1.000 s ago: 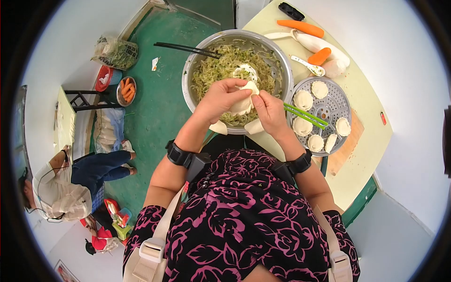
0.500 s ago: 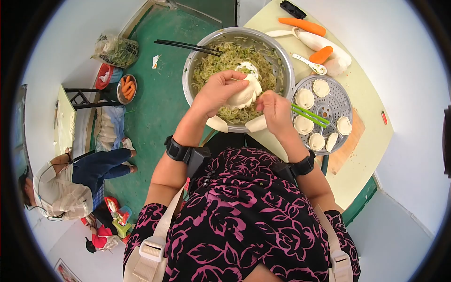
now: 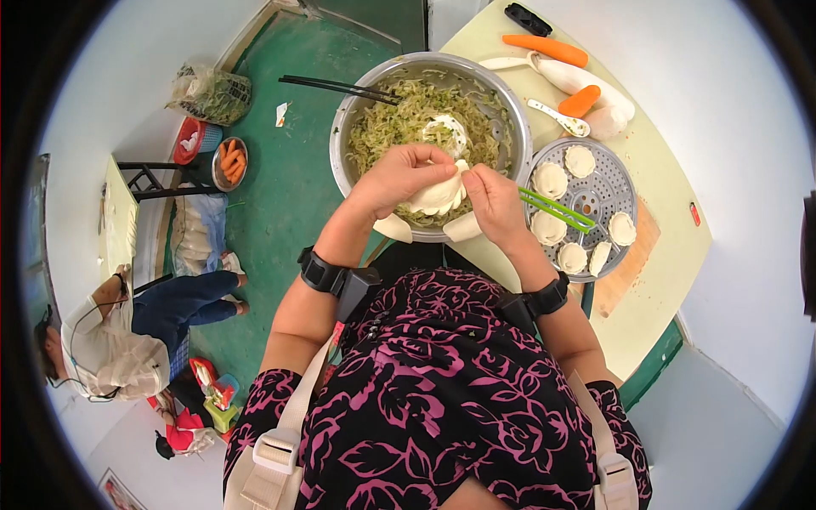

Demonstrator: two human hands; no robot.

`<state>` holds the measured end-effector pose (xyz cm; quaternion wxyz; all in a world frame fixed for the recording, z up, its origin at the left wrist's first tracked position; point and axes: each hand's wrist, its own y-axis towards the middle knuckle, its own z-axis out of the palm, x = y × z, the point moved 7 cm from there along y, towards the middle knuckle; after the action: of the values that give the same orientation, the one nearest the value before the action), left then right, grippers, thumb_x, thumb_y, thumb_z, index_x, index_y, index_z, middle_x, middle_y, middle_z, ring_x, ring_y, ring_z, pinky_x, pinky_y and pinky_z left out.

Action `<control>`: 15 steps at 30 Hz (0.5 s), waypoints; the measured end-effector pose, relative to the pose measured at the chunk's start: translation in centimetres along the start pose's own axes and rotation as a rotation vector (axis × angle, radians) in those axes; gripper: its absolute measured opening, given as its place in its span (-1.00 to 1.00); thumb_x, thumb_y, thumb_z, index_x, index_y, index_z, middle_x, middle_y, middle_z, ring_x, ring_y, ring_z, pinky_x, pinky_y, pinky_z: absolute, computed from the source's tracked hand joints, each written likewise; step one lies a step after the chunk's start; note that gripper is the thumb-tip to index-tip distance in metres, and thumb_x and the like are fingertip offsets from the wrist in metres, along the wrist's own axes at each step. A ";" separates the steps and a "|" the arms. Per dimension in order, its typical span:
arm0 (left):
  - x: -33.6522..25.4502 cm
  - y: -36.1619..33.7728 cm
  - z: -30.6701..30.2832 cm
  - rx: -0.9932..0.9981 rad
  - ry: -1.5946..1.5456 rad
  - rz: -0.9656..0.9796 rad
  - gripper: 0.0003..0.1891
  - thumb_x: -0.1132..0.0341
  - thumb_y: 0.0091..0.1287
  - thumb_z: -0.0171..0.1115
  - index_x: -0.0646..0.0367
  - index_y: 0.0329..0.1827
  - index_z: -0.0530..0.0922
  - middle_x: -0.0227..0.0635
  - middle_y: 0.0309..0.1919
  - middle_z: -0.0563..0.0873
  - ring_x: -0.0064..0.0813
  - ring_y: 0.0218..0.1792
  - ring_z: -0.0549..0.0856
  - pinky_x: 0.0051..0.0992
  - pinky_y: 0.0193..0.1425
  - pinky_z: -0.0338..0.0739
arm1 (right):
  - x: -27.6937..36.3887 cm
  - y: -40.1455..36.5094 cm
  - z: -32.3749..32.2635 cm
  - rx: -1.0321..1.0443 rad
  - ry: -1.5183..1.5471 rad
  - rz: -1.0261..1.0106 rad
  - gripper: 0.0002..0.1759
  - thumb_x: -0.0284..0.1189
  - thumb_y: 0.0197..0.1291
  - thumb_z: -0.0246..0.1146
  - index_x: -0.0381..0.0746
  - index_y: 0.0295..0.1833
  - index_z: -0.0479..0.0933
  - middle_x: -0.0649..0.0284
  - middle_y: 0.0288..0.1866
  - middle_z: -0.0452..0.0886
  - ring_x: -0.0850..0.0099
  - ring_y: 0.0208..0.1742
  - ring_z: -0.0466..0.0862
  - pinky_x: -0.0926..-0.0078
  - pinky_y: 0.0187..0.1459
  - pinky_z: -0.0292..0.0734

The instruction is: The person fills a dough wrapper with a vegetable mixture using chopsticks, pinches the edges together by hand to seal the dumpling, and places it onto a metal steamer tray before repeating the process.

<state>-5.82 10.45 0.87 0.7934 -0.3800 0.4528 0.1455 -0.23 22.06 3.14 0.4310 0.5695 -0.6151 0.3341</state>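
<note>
Over a large metal bowl of shredded green filling, my left hand grips a dumpling with a pleated edge. My right hand pinches the edge of the same dumpling, and green chopsticks stick out from that hand to the right. A white scalloped piece lies on the filling beyond my hands. Black chopsticks rest across the bowl's left rim.
To the right stands a perforated steamer tray with several dumplings, over a wooden board. Carrots, a white radish and a spoon lie behind it. A person sits at the far left.
My right hand has moved slightly left and its fingertips now meet the dumpling's edge nearer my left fingers. The dumpling has tilted and sits slightly lower.
</note>
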 end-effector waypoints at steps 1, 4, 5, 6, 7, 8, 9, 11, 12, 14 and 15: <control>-0.1 0.0 0.0 0.007 0.024 0.004 -0.83 0.31 0.16 0.21 0.21 -0.27 0.57 -0.41 -0.43 0.63 -0.72 -0.44 0.56 -0.71 -0.40 0.43 | -0.1 0.0 0.1 -0.001 -0.007 0.003 -0.67 -0.29 0.20 0.06 -0.31 -0.50 0.35 0.07 -0.63 0.38 0.19 -0.61 0.40 0.39 -0.55 0.28; -0.2 0.0 -0.1 0.017 0.069 0.019 -0.80 0.30 0.17 0.20 0.23 -0.23 0.57 -0.40 -0.42 0.63 -0.73 -0.43 0.56 -0.71 -0.38 0.44 | 0.0 -0.1 0.1 -0.019 -0.030 -0.016 -0.68 -0.31 0.18 0.07 -0.31 -0.52 0.34 0.08 -0.65 0.38 0.18 -0.63 0.40 0.37 -0.57 0.27; -0.3 0.1 -0.1 0.015 0.068 0.026 -0.79 0.30 0.17 0.20 0.24 -0.22 0.57 -0.39 -0.41 0.64 -0.73 -0.43 0.56 -0.71 -0.38 0.44 | 0.1 -0.1 0.1 -0.029 -0.039 -0.027 -0.68 -0.32 0.18 0.08 -0.31 -0.53 0.34 0.08 -0.66 0.37 0.17 -0.64 0.39 0.36 -0.57 0.27; -0.3 0.1 -0.1 0.013 0.065 0.032 -0.78 0.29 0.18 0.20 0.25 -0.20 0.57 -0.39 -0.41 0.64 -0.73 -0.43 0.56 -0.71 -0.37 0.45 | 0.1 -0.2 0.1 -0.029 -0.067 -0.031 -0.69 -0.33 0.18 0.08 -0.31 -0.52 0.35 0.08 -0.67 0.38 0.17 -0.64 0.40 0.38 -0.57 0.27; -0.3 0.1 -0.2 0.011 0.066 0.031 -0.77 0.29 0.18 0.19 0.25 -0.19 0.57 -0.39 -0.40 0.64 -0.72 -0.42 0.57 -0.71 -0.36 0.45 | 0.2 -0.2 0.1 -0.030 -0.095 -0.036 -0.70 -0.33 0.18 0.08 -0.30 -0.52 0.37 0.08 -0.67 0.38 0.18 -0.65 0.41 0.39 -0.58 0.28; -0.2 0.1 -0.2 0.008 0.067 0.030 -0.77 0.28 0.19 0.19 0.25 -0.18 0.57 -0.38 -0.40 0.64 -0.72 -0.42 0.57 -0.71 -0.35 0.45 | 0.3 -0.3 0.0 -0.032 -0.123 -0.041 -0.70 -0.33 0.17 0.08 -0.30 -0.52 0.38 0.09 -0.68 0.39 0.18 -0.65 0.41 0.40 -0.58 0.29; -0.2 0.2 -0.2 0.005 0.069 0.030 -0.76 0.28 0.19 0.19 0.25 -0.17 0.57 -0.38 -0.39 0.64 -0.71 -0.41 0.57 -0.71 -0.34 0.46 | 0.2 -0.4 -0.2 -0.033 -0.083 -0.025 -0.72 -0.34 0.18 0.08 -0.30 -0.49 0.40 0.10 -0.68 0.40 0.21 -0.65 0.43 0.42 -0.58 0.30; -0.4 0.1 -0.1 0.001 0.010 0.031 -0.76 0.28 0.19 0.19 0.25 -0.18 0.56 -0.37 -0.38 0.64 -0.70 -0.40 0.58 -0.71 -0.34 0.46 | -0.2 -0.6 -0.7 -0.036 -0.003 0.004 -0.75 -0.35 0.18 0.08 -0.30 -0.45 0.43 0.13 -0.67 0.44 0.27 -0.66 0.46 0.46 -0.57 0.32; -0.4 0.0 -0.1 -0.002 -0.020 0.032 -0.77 0.27 0.20 0.19 0.25 -0.19 0.56 -0.37 -0.37 0.64 -0.70 -0.39 0.58 -0.71 -0.34 0.46 | -0.5 -0.7 -1.2 -0.091 0.045 0.062 -0.75 -0.35 0.18 0.08 -0.30 -0.43 0.44 0.15 -0.67 0.45 0.32 -0.65 0.47 0.47 -0.57 0.32; -0.5 -0.2 0.0 0.005 -0.101 0.027 -0.79 0.29 0.19 0.19 0.24 -0.21 0.55 -0.36 -0.37 0.64 -0.70 -0.39 0.59 -0.72 -0.33 0.47 | -0.9 -0.9 -2.2 -0.198 0.142 0.176 -0.77 -0.35 0.19 0.08 -0.30 -0.39 0.46 0.18 -0.66 0.47 0.42 -0.64 0.49 0.51 -0.56 0.33; -0.5 -0.3 0.1 0.011 -0.141 0.023 -0.80 0.29 0.19 0.19 0.24 -0.22 0.55 -0.36 -0.36 0.64 -0.70 -0.38 0.59 -0.72 -0.33 0.47 | -1.3 -0.7 -1.7 -0.138 0.149 0.187 -0.76 -0.34 0.19 0.09 -0.30 -0.38 0.46 0.19 -0.66 0.47 0.45 -0.63 0.49 0.52 -0.55 0.33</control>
<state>-5.91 10.41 1.46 0.8236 -0.3593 0.4009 0.1789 0.71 24.07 2.58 0.4805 0.4524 -0.6534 0.3708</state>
